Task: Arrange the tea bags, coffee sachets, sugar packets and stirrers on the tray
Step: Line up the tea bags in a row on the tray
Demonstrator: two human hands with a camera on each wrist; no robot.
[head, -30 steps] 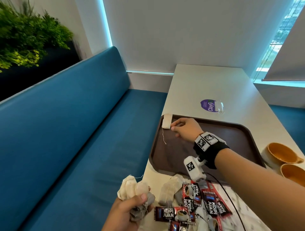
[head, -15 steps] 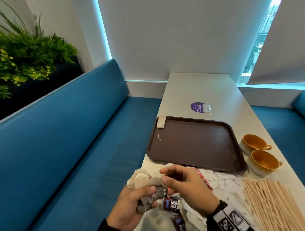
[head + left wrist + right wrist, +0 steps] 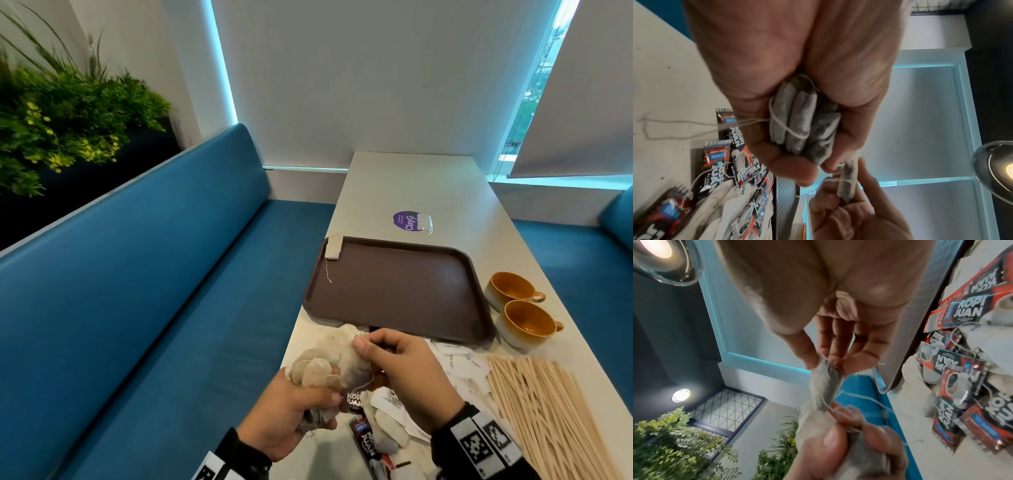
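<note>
Progress: early by the look of it; one placed tea bag (image 3: 333,247) lying in the far left corner of the tray (image 3: 404,291), string trailing onto the tray floor, rest of the tray bare.
Left to do: coffee sachets (image 3: 363,435), sugar packets (image 3: 459,363) and stirrers (image 3: 544,407) all off the tray, on the counter (image 3: 445,192) at its near side; most tea bags not yet placed.
Left hand (image 3: 291,414): fingers curled round a bunch of tea bags (image 3: 803,120), held over the near counter edge.
Right hand (image 3: 407,370): thumb and fingers (image 3: 807,352) pinched on one tea bag (image 3: 824,386), its lower end touching the bunch; probably being drawn free for the next placement.
Change from a second ago: right hand then out at the tray's far left corner by the first bag, now back at the left hand's bunch; placed bag unmoved; view swung right, bringing stirrers and both cups (image 3: 513,308) into sight.
Watch for: strings tangled across bags and sachets, likely to drag extras along.
</note>
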